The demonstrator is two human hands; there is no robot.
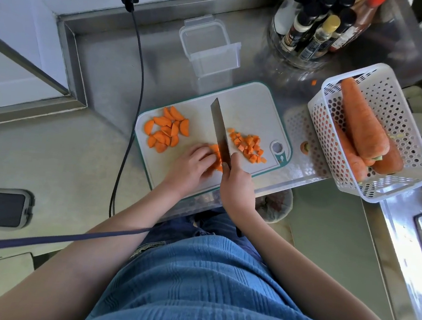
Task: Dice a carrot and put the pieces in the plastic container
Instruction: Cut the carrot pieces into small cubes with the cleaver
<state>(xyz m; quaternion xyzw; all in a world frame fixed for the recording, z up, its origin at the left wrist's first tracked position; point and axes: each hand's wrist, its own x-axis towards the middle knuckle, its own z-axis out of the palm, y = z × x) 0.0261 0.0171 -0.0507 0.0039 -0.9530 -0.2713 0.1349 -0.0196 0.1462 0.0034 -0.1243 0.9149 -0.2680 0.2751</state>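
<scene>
Both forearms reach to the cutting board. Right hand grips the knife, blade down on carrot slices pinned under the left hand (fingers curled). Diced pieces lie right of it; the plastic container stands behind.

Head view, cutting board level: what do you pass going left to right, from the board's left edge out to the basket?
Half-moon carrot slices → left hand holding carrot pieces → knife held by the right hand → diced carrot pile → carrot end on the counter → white basket of whole carrots.
</scene>
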